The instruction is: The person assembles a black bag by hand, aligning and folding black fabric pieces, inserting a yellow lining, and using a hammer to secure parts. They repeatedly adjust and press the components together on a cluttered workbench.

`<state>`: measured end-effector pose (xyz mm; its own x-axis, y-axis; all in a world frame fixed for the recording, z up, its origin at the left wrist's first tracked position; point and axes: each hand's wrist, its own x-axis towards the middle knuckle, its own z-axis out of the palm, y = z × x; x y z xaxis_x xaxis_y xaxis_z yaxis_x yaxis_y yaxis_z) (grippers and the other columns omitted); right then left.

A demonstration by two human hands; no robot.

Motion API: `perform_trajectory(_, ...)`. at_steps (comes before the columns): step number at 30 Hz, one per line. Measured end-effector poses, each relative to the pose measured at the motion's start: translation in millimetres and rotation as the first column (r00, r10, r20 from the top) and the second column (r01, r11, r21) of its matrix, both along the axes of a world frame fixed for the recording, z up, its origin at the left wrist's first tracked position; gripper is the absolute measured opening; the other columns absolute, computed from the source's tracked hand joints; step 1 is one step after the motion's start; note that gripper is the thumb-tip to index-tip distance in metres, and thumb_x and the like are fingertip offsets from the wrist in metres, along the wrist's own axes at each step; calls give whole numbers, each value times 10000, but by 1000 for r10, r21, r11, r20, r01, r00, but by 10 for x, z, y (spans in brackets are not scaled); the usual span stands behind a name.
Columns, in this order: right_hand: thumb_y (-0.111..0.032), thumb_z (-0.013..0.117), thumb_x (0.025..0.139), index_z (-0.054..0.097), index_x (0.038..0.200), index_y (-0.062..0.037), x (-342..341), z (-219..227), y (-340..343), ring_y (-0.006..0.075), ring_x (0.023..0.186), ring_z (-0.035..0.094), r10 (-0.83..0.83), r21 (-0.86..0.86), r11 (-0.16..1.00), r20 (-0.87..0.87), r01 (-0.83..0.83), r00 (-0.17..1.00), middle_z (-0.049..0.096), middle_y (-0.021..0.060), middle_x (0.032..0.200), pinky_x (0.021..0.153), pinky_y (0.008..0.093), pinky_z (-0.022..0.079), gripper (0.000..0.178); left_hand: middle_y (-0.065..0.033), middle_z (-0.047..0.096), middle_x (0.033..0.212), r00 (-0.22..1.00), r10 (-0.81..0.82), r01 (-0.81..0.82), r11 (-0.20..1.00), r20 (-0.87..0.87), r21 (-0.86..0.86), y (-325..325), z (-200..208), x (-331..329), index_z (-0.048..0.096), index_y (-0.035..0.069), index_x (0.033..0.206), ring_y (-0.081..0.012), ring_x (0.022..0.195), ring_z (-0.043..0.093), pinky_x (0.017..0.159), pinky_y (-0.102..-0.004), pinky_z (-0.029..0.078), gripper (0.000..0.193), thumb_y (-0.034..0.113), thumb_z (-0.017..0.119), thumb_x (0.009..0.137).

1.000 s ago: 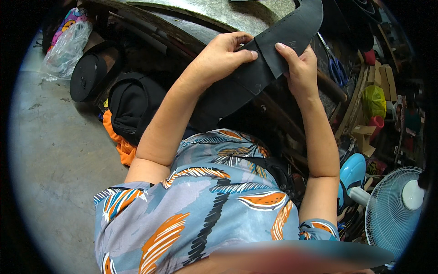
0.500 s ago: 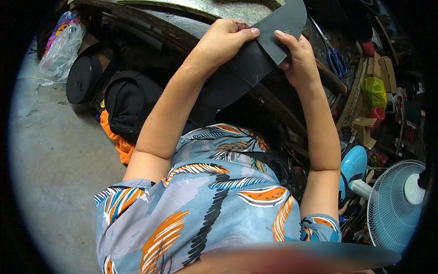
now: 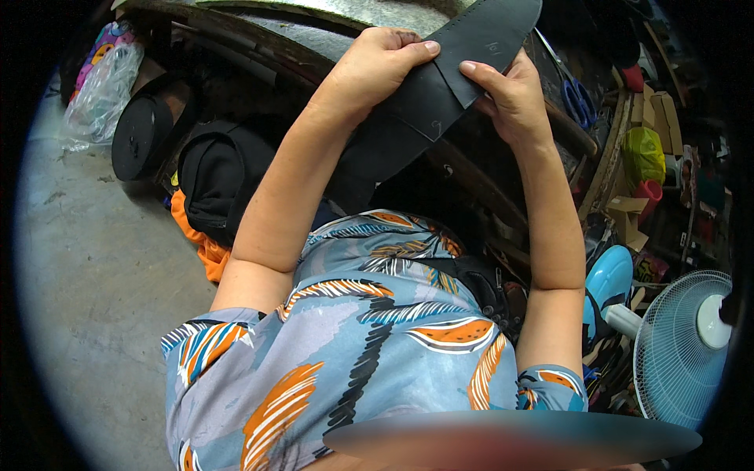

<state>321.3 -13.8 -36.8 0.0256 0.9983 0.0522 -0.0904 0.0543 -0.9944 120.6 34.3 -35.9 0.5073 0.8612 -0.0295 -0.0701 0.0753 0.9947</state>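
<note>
Two flat black pieces of leather-like sheet overlap between my hands. The upper piece [image 3: 496,38] has a row of small holes along its edge and a faint chalk-like mark. Beneath it, the lower piece [image 3: 397,129] hangs down toward my lap and carries another pale mark. My left hand [image 3: 377,67] pinches the overlap from the left, thumb on top and fingers mostly hidden behind. On the other side, my right hand [image 3: 512,98] grips the upper piece near its corner, with the thumb over its face and the fingers curled underneath.
A worktable with a pale, worn top [image 3: 322,16] lies beyond my hands. Blue-handled scissors [image 3: 579,102] rest to the right. A fan [image 3: 682,345] and a blue rounded object [image 3: 611,279] stand at lower right. Black bags [image 3: 220,177] and a clear plastic bag [image 3: 102,102] are at left.
The upper piece has swung flatter, showing more of its face. My right hand has shifted slightly left along it, and my left hand has moved a little up and left.
</note>
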Motion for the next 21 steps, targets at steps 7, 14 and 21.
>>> perform_trajectory(7, -76, 732, 853, 534, 1145, -37, -14, 19, 1, 24, 637, 598, 21, 37, 999, 69, -24, 997, 638, 15, 878, 414, 141, 390, 355, -133, 713, 865, 1000, -17, 17, 1000, 17, -13, -28, 46, -41, 669, -114, 1080, -139, 717, 680, 656, -239, 557, 374, 234, 662, 944)
perform_trajectory(14, -124, 762, 852, 522, 1190, -7, -92, 105, -58, 58, 658, 617, -1, 141, 990, 200, -28, 980, 656, 31, 891, 491, 164, 443, 431, -131, 717, 886, 996, -92, 91, 995, 21, 40, -67, 46, -72, 658, -65, 1089, -155, 750, 714, 673, -242, 591, 367, 165, 790, 836)
perform_trajectory(21, -375, 721, 895, 646, 1029, -21, -184, 159, -108, 78, 646, 582, 0, -111, 993, 230, 27, 973, 654, 39, 835, 564, 206, 468, 387, -126, 716, 917, 966, -33, 36, 999, 256, -8, -56, 69, -35, 660, -87, 1083, -141, 772, 699, 691, -243, 585, 284, 116, 711, 891)
